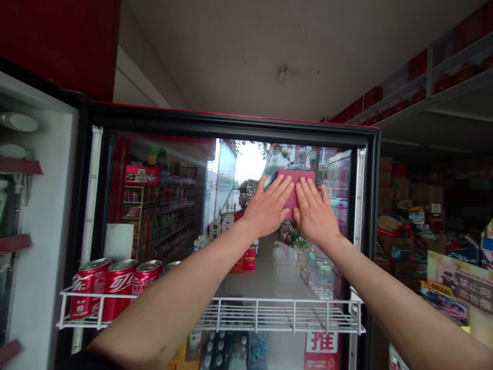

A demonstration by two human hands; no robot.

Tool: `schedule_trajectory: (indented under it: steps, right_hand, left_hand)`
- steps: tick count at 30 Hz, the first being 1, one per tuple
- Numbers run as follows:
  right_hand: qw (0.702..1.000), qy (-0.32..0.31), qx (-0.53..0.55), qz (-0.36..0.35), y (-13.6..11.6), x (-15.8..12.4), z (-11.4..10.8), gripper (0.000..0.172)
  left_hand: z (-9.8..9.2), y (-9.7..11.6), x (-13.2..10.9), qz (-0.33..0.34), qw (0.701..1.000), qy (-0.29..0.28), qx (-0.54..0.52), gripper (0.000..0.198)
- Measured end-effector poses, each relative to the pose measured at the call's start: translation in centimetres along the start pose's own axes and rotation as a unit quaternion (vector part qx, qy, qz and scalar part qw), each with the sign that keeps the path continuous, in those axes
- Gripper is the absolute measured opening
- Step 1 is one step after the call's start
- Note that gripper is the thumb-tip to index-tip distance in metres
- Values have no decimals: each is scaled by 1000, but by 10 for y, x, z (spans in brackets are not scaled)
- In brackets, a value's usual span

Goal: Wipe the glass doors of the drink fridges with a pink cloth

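A flat, square pink cloth (307, 178) lies against the glass door pane (177, 169) of a drinks fridge. My left hand (267, 206) presses on its left part, with the fingers stretched out and the thumb lower down. On its right part rests my right hand (316, 213), also flat, with fingers extended upward. The two hands are side by side, the thumbs close together. Whether the cloth is folded cannot be made out.
Below my arms, a white wire rack (256, 316) crosses the door, with several red soda cans (119, 277) at its left. A black door frame (239, 126) surrounds the pane. Fridge shelves (19, 165) stand at left, boxes and goods (414, 221) at right.
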State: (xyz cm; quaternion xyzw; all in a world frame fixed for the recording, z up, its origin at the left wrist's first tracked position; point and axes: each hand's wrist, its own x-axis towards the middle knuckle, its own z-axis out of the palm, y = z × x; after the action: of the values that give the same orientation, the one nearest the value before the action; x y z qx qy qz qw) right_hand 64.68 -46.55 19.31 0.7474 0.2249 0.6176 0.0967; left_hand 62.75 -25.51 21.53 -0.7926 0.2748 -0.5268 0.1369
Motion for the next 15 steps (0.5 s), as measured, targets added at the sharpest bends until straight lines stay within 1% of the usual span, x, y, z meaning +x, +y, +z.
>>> schedule_trajectory:
  steps: [2, 3, 6, 10, 15]
  right_hand:
    - [1000, 0, -14, 2, 6, 0, -5, 88]
    - [1000, -3, -17, -1, 5, 2, -6, 89]
    - [1000, -14, -13, -16, -9, 13, -3, 90]
    - [1000, -8, 8, -25, -45, 35, 10, 89]
    - [998, 7, 40, -39, -107, 77, 20, 85]
  left_hand:
    - [2, 5, 6, -3, 1000, 8, 0, 77]
    - [2, 5, 5, -7, 1000, 12, 0, 77]
    - [1, -10, -8, -17, 1000, 22, 0, 79]
    - [-8, -49, -37, -29, 999, 24, 14, 79]
    - [-21, -106, -83, -77, 995, 15, 56, 81]
